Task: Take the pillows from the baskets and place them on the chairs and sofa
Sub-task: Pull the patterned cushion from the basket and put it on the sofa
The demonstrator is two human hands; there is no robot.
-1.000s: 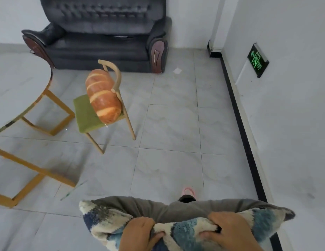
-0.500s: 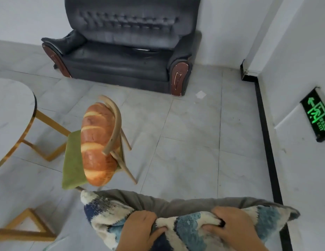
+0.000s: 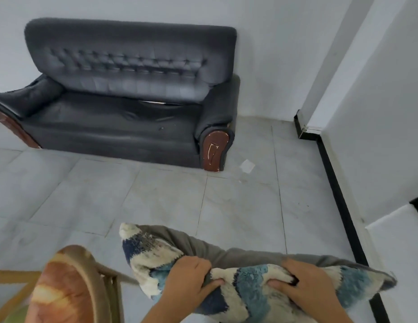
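Note:
I hold a blue, white and cream patterned pillow point(image 3: 247, 290) with a grey back in front of me at the bottom of the view. My left hand point(image 3: 188, 277) grips its top edge left of centre and my right hand point(image 3: 308, 284) grips the edge to the right. A dark leather sofa point(image 3: 124, 122) with wooden arm fronts stands ahead against the wall, its seat bare. At the bottom left a bread-shaped orange pillow point(image 3: 60, 290) leans against the curved back of a wooden chair point(image 3: 96, 273).
Grey tiled floor point(image 3: 170, 201) lies open between me and the sofa. A scrap of paper point(image 3: 247, 165) lies on the floor by the sofa's right arm. A white wall with a black skirting strip point(image 3: 338, 199) runs along the right.
I have walked forward toward the sofa, which is now larger and closer. The chair with the bread pillow has slid to the bottom left corner. Both hands keep the same hold on the patterned pillow.

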